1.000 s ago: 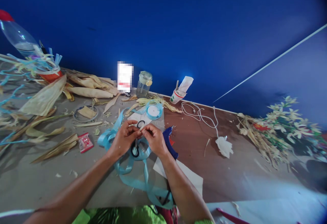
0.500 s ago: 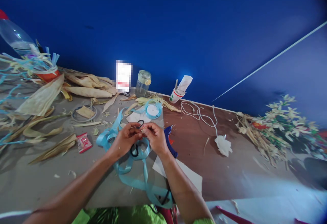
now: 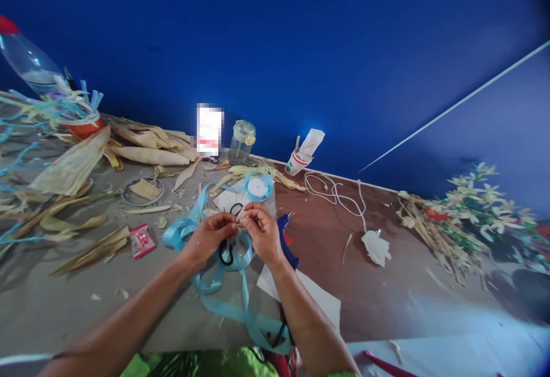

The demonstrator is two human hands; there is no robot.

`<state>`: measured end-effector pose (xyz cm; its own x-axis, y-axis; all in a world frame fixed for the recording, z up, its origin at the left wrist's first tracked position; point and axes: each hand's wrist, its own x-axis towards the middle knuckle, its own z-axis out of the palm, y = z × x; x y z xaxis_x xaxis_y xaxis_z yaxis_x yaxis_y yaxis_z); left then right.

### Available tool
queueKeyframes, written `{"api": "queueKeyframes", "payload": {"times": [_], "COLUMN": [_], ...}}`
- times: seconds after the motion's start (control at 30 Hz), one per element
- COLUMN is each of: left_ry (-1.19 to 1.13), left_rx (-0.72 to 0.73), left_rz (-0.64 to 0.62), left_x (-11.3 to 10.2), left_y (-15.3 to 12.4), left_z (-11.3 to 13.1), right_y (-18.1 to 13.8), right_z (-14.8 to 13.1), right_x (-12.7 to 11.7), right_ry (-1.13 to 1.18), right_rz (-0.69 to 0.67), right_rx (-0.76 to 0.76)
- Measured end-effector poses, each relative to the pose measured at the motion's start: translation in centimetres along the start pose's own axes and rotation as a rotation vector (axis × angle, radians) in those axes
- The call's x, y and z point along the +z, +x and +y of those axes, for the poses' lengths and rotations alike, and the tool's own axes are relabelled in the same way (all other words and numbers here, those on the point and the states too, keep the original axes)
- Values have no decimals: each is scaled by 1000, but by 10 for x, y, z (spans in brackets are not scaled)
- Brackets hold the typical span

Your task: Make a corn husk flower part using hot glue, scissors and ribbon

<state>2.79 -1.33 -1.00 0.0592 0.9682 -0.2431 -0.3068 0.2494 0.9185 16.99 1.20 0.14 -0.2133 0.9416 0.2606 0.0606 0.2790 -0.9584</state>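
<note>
At the near middle of the table point(image 3: 330, 274), both hands meet over a loose heap of light-blue ribbon point(image 3: 227, 306). Right hand point(image 3: 263, 232): thumb and fingertips pinching a small pale piece point(image 3: 241, 222), which sits between the two hands, above the ribbon. Too small to say what it is. Left hand point(image 3: 212, 235): fingers curled in, tips right at the piece; can't tell if they grip it too.

Black-handled scissors point(image 3: 225, 263) directly beneath the hands, partly covered. Ribbon spool point(image 3: 258, 187) just beyond, far side. Blue glue gun point(image 3: 286, 242) just right of the right hand; white sheet point(image 3: 320, 297) nearer, partly under the right forearm.

Left: pink packet point(image 3: 142, 241), dried husks point(image 3: 152, 156) toward the far edge, orange tub point(image 3: 86, 128) at far left. Far edge, middle: lidded jar point(image 3: 241, 143), then paper cup point(image 3: 297, 163) to its right. Right: white cord point(image 3: 344, 199), white-flowered bunch point(image 3: 490, 199) at far right.
</note>
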Motion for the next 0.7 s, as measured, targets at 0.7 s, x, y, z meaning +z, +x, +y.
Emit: {"api": "queueKeyframes", "payload": {"times": [0.7], "left_ry": [179], "left_rx": [151], "left_rz": [24], "left_x": [1], "left_y": [0], "left_z": [-4], "right_y": [-1], "right_z": [-1], "right_x": [8], "right_ry": [-254], "right_rz": [16], "right_rx": [-122]}}
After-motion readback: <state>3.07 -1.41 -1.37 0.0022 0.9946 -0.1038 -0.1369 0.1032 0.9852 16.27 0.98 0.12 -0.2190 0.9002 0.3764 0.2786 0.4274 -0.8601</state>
